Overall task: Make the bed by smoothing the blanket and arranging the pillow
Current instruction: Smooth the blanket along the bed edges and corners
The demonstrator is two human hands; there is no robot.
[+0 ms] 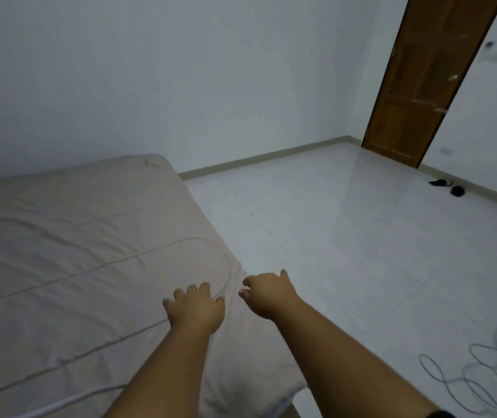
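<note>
A pale beige blanket (69, 257) with a thin piped border covers the bed at the left and shows soft creases. My left hand (196, 307) lies flat on it near the blanket's rounded corner, fingers spread. My right hand (266, 294) is just to its right at the bed's edge, fingers curled over the cloth where it hangs down the side; whether it pinches the cloth I cannot tell. No pillow is in view.
A white tiled floor (346, 236) spreads to the right of the bed. A loose green cable (476, 378) coils on it at the lower right. Dark small objects (449, 187) lie by the far wall near a brown wooden door (428, 86).
</note>
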